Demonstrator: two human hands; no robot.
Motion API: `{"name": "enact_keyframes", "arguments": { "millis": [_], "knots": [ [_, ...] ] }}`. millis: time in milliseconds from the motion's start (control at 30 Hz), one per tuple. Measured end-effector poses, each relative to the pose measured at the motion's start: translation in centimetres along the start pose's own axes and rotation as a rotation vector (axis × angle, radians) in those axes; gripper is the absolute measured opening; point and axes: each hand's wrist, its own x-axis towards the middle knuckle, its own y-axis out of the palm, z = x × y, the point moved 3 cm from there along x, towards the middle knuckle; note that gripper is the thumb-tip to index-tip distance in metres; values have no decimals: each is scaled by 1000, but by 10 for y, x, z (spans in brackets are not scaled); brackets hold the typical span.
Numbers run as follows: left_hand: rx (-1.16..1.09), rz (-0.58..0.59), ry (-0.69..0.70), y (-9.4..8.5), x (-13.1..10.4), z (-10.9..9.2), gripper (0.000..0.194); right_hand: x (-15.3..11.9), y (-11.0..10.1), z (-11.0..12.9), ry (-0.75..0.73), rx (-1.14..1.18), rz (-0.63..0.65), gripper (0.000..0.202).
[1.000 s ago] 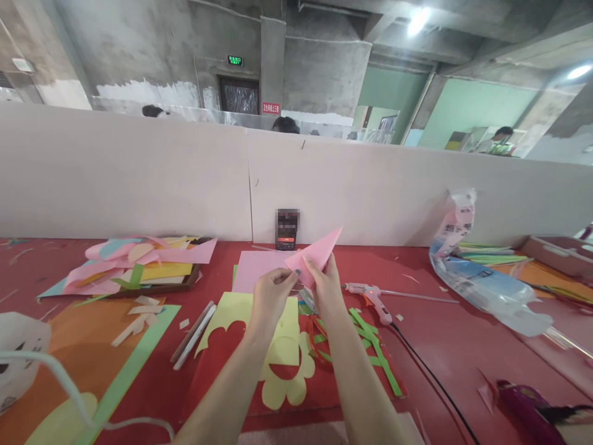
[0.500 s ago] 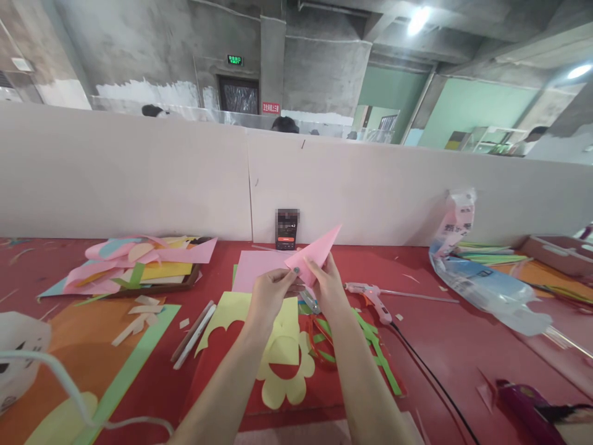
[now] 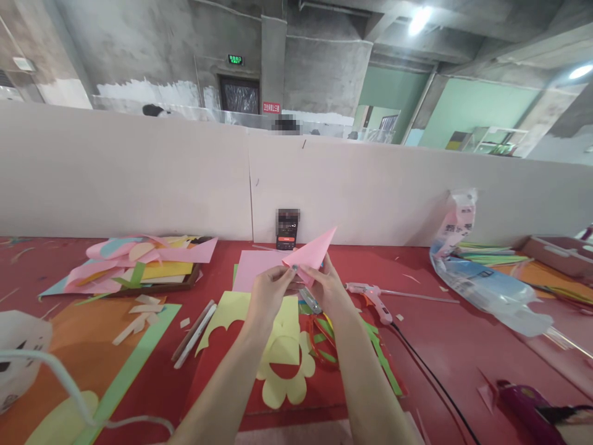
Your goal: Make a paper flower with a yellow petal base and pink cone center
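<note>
A folded piece of pink paper (image 3: 314, 250), pointed toward the upper right, is held up over the table between both hands. My left hand (image 3: 271, 287) pinches its lower left corner between thumb and fingers. On the other side my right hand (image 3: 324, 278) grips it, thumb in front and fingers behind. Below them lie a yellow sheet (image 3: 236, 306) with scalloped cut-outs and a yellow flower-shaped cutout (image 3: 284, 389). Orange-handled scissors (image 3: 322, 340) rest under my right forearm, partly hidden. A flat pink sheet (image 3: 248, 266) lies just behind my left hand.
A pink glue gun (image 3: 377, 303) with its black cord lies to the right. A phone (image 3: 288, 230) leans on the white partition (image 3: 361, 191). Paper scraps (image 3: 139, 259) fill a tray at left; two pens (image 3: 194, 334) lie nearer. A plastic bag (image 3: 491, 290) is at right.
The pink paper has tipped slightly down and left, its point now a little lower. My right thumb has slid lower along it; my left hand keeps its pinch.
</note>
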Motion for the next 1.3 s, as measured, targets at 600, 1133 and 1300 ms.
{"name": "enact_keyframes", "arguments": {
  "millis": [600,1133,1300],
  "knots": [
    [93,-51,85,-3,1,0,21,-3,6,6,-55,-136,-41,57],
    [110,-110,123,-4,4,9,20,-5,6,7,-96,-189,-40,59],
    [111,-97,146,-4,6,11,19,-6,5,7,-122,-329,-91,49]
  ]
}}
